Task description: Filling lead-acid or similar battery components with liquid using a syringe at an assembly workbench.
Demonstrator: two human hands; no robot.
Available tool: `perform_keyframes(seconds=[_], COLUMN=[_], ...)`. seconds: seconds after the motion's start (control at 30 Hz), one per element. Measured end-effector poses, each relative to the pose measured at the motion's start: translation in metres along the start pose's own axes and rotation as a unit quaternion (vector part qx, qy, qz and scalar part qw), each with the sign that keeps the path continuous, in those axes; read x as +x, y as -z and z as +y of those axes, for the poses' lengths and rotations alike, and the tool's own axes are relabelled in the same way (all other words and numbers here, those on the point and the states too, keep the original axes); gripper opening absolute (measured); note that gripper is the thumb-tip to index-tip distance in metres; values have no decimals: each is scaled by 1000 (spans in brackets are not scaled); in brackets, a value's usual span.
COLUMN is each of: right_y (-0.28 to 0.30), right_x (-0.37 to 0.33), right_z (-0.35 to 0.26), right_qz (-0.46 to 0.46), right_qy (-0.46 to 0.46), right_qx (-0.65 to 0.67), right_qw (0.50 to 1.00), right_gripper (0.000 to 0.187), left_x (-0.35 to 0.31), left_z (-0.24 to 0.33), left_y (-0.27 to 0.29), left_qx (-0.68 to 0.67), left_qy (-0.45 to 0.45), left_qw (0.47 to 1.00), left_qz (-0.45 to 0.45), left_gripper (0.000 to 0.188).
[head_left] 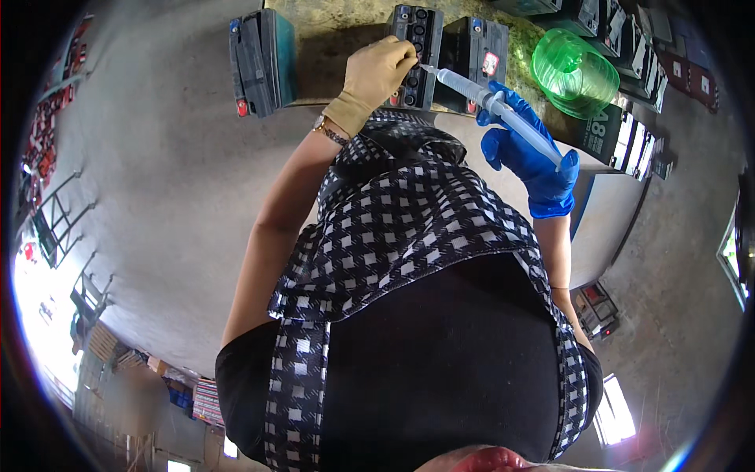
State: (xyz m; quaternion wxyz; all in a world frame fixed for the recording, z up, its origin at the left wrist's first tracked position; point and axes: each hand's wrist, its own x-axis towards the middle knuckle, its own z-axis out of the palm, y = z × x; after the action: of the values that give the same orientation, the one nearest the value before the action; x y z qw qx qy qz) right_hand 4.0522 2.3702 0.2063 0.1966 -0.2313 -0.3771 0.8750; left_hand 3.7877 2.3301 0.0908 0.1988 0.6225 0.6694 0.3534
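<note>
My right hand (535,149), in a blue glove, grips a large clear plastic syringe (511,118). Its plunger is pulled well out, and its tip points left at the top of a black battery (417,47). That battery has a row of round cell openings along its top. My left hand (377,75), in a beige glove, is at the battery's left edge with its fingers pinched together near the openings; whatever they hold is hidden. Just right of this battery is another dark battery (480,63). Whether the syringe tip touches an opening cannot be made out.
A teal-sided battery (263,63) stands at the left end of the yellowish worktop (338,17). Right of the syringe sits a translucent green plastic container (578,75). Several more batteries (629,59) line the right side, with a boxy battery (617,138) near my right hand.
</note>
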Motion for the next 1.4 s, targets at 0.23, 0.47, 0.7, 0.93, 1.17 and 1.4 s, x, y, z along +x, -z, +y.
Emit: perform_keyframes(seconds=[0.23, 0.47, 0.7, 0.93, 1.17, 1.4], right_y=[6, 30, 44, 49, 32, 43], right_x=[8, 10, 20, 31, 46, 47], right_z=[-5, -10, -26, -51, -52, -52], right_qz=[19, 56, 47, 118, 328, 291], right_qy=[-31, -61, -75, -117, -108, -122], right_qx=[-44, -55, 9, 23, -60, -37], right_qw=[998, 995, 996, 986, 937, 948], right_gripper=[110, 101, 99, 104, 104, 91], left_x=[9, 19, 13, -2, -11, -20], left_z=[-8, -20, -10, 4, 11, 11], left_y=[-14, -39, -36, -45, -47, -47], left_qx=[-22, 18, 58, 132, 115, 99], left_qy=[7, -141, -70, -99, -125, -96], left_qw=[1000, 989, 996, 986, 984, 990], left_qz=[-22, -45, 22, 39, 45, 6], left_gripper=[10, 17, 9, 12, 12, 11])
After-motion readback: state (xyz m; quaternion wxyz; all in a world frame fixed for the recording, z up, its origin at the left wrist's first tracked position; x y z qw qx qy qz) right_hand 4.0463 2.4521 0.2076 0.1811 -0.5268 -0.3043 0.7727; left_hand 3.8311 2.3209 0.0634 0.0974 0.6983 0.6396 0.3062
